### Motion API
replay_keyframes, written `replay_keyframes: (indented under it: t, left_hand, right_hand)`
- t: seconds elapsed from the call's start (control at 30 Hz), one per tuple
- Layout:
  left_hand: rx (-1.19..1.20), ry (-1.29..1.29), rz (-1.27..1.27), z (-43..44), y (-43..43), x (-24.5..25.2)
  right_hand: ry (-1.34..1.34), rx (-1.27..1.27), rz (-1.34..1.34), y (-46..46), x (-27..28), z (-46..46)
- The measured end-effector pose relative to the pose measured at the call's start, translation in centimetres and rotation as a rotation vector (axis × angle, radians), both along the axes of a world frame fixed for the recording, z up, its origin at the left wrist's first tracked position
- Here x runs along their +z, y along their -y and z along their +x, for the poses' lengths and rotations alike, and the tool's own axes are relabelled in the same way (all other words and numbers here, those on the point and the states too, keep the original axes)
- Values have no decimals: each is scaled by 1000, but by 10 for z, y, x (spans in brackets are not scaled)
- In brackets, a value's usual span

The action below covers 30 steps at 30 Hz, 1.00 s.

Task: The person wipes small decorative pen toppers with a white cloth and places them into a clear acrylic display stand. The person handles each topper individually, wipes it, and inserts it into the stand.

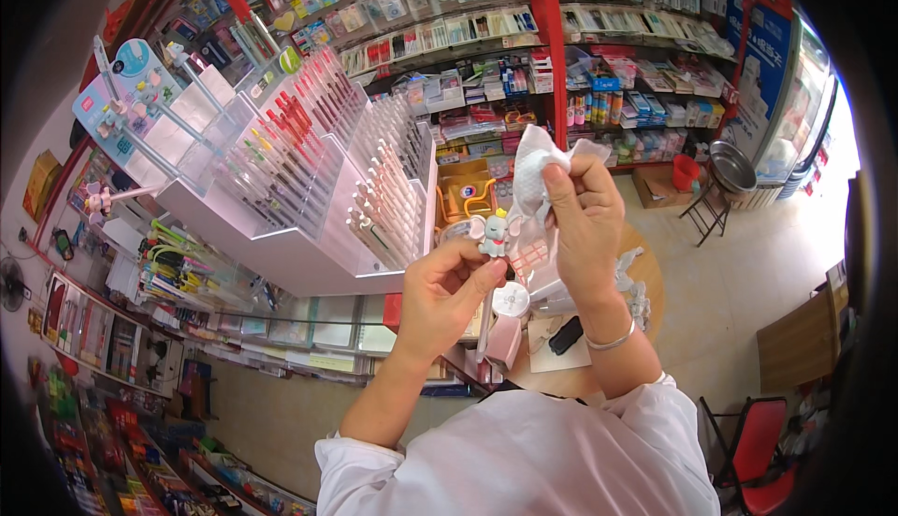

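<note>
Pinched between the thumb and fingers of my left hand (449,291) is a pen with an elephant figure (495,234) on its top; the elephant is grey with pink ears and a small yellow crown. Its pale barrel points down towards me. My right hand (586,218), just right of the figure and a little higher, grips a crumpled white tissue (531,172) that hangs from the fingers. Left of both hands stands a white tiered display stand (302,256) full of pens, with more elephant-topped pens (151,140) at its far left.
Beneath my hands, a round wooden table (649,270) bears a round white-lidded container (511,300), a pink box (504,342) and a black object (566,336). Stationery shelves (449,46) line the back. A metal basin on a stool (732,165) and a red chair (761,439) stand at right.
</note>
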<state>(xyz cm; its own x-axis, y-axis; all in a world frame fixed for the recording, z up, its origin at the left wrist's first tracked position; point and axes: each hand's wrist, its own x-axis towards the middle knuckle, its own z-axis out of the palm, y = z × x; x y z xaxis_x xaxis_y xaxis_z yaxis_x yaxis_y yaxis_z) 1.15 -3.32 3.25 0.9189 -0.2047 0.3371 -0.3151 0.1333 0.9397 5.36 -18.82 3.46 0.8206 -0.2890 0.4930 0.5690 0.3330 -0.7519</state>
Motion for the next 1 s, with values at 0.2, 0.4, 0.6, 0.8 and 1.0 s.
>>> replay_keyframes:
  t: [0.2,0.4,0.6,0.8,1.0]
  left_hand:
    - [-68,-20,19,6,-5,-3]
    - [-14,44,64,3,0,-8]
    - [21,3,229,6,2,-12]
    - [72,67,306,5,2,-9]
    - [19,-1,370,8,-9,-3]
  right_hand:
    - [339,89,-414,11,-3,-2]
    - [220,248,-664,21,5,-5]
    - [103,172,-572,7,17,-6]
    - [109,141,-451,5,8,10]
    - [79,298,-317,25,17,20]
